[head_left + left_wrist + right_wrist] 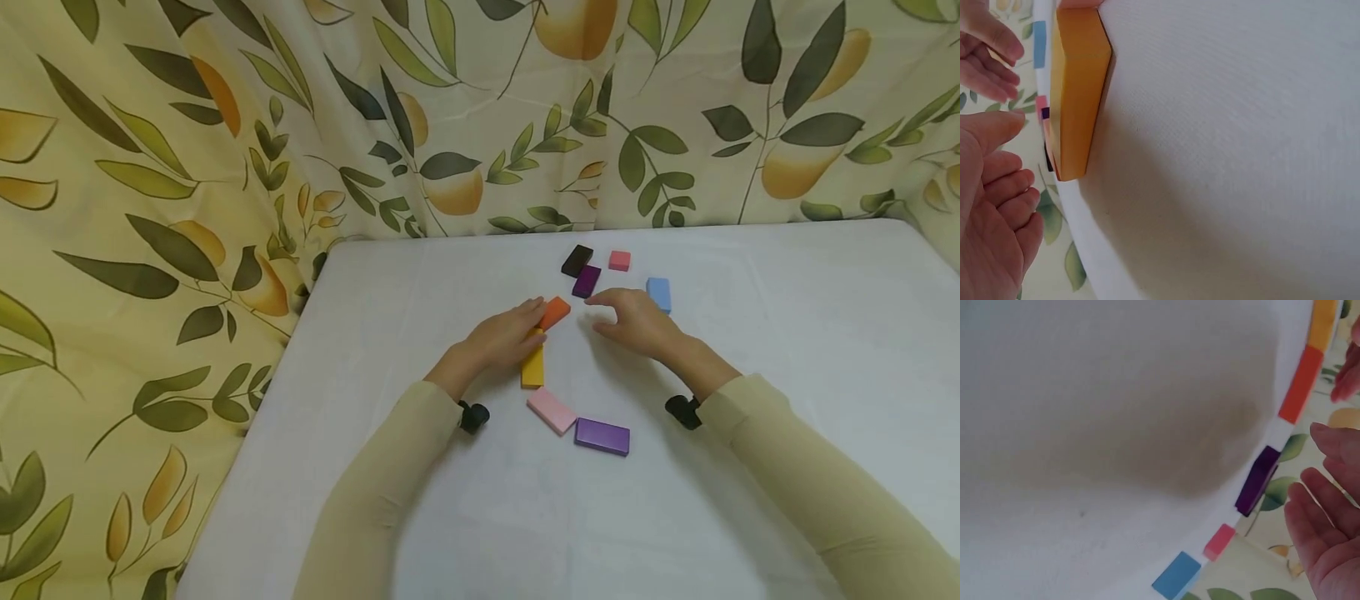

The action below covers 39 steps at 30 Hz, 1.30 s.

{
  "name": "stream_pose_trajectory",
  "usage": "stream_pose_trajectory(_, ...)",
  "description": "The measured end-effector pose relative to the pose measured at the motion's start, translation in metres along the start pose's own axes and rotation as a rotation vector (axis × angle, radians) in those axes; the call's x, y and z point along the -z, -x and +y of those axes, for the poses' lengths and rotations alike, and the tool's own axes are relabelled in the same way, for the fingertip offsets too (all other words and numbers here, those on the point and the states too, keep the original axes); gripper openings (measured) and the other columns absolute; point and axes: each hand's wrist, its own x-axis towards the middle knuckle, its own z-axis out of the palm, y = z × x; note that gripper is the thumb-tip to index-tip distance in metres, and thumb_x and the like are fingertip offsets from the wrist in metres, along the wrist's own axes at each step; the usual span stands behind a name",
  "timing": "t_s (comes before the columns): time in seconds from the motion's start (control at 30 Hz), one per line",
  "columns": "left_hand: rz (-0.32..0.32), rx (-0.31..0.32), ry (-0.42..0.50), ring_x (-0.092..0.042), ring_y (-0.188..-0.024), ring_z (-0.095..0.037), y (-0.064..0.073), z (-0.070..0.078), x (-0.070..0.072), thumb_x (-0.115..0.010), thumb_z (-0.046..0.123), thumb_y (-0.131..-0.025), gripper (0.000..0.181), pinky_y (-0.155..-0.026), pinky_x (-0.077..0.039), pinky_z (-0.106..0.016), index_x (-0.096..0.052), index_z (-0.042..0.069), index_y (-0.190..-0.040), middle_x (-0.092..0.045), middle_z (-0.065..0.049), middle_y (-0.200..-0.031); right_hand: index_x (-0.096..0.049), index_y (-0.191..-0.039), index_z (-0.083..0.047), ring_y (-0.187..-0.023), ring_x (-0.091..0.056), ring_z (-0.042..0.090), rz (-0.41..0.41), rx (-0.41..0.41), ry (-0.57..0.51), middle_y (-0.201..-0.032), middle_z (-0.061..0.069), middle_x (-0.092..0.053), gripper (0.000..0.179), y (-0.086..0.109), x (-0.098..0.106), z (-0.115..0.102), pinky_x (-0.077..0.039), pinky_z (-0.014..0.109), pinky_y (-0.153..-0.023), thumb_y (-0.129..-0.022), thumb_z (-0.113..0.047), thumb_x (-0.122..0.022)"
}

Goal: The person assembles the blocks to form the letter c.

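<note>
In the head view my left hand (501, 335) is held beside the orange block (557, 312) and over the upper part of the yellow block (533, 371), its fingers extended. Whether it touches them is hard to tell. My right hand (636, 320) hovers with its fingers loosely bent, fingertips just below the dark purple block (587, 282) and nothing in its grasp. The right wrist view has the dark purple block (1258, 480) lying apart from the orange block (1302, 384). The yellow block (1082, 94) looms large in the left wrist view.
A black block (577, 261) lies against the dark purple one, with a small coral block (619, 261) to its right. A blue block (658, 294) sits behind my right hand. Nearer me are a light pink block (552, 411) and a purple block (603, 437), their corners close together.
</note>
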Motion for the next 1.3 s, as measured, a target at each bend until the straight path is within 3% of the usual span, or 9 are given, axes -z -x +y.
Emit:
stream_pose_trajectory(0.3, -0.053, 0.021, -0.001, -0.012, -0.137, -0.013, -0.008, 0.0, 0.002, -0.041, 0.044, -0.095, 0.066, -0.108, -0.016, -0.028, -0.019, 0.011, -0.147, -0.013, -0.001, -0.153, -0.056, -0.116, 0.012, -0.111, -0.049, 0.042, 0.018, 0.02, 0.098, -0.114, 0.027, -0.057, 0.037, -0.024, 0.006, 0.016, -0.035, 0.052, -0.095, -0.081, 0.003, -0.063)
stream_pose_trajectory(0.5, -0.085, 0.037, 0.011, -0.006, -0.138, -0.01, -0.018, 0.005, 0.0, -0.04, 0.054, -0.092, 0.072, -0.108, -0.019, -0.03, -0.016, 0.015, -0.148, -0.005, 0.002, -0.154, -0.057, -0.115, 0.012, -0.109, -0.049, 0.042, 0.018, 0.021, 0.139, -0.113, 0.028, -0.057, 0.032, -0.035, -0.001, 0.027, -0.035, 0.052, -0.096, -0.084, 0.002, -0.06)
stream_pose_trajectory(0.73, -0.112, 0.047, -0.037, -0.007, -0.138, -0.013, -0.021, 0.013, 0.003, -0.04, 0.05, -0.094, 0.071, -0.108, -0.019, -0.032, -0.014, 0.013, -0.148, -0.005, 0.0, -0.154, -0.057, -0.115, 0.011, -0.111, -0.049, 0.041, 0.051, 0.036, 0.195, -0.114, 0.028, -0.056, 0.032, -0.043, -0.009, 0.034, -0.036, 0.05, -0.096, -0.083, 0.007, -0.057)
stream_pose_trajectory(0.97, -0.152, 0.054, -0.044, -0.009, -0.138, -0.013, -0.024, 0.013, 0.002, -0.037, 0.048, -0.096, 0.065, -0.108, -0.018, -0.03, -0.016, 0.015, -0.148, -0.008, 0.002, -0.153, -0.058, -0.113, 0.013, -0.111, -0.049, 0.041, 0.014, 0.087, 0.235, -0.114, 0.027, -0.057, 0.033, -0.048, -0.004, 0.033, -0.036, 0.049, -0.097, -0.08, 0.013, -0.057)
stream_pose_trajectory(1.3, -0.157, 0.06, -0.012, -0.013, -0.137, -0.013, -0.027, 0.013, -0.002, -0.038, 0.044, -0.097, 0.06, -0.108, -0.018, -0.029, -0.02, 0.016, -0.147, -0.011, 0.003, -0.153, -0.058, -0.115, 0.011, -0.112, -0.049, 0.039, -0.013, 0.031, 0.209, -0.116, 0.026, -0.057, 0.036, -0.052, -0.005, 0.031, -0.037, 0.048, -0.096, -0.079, 0.015, -0.054)
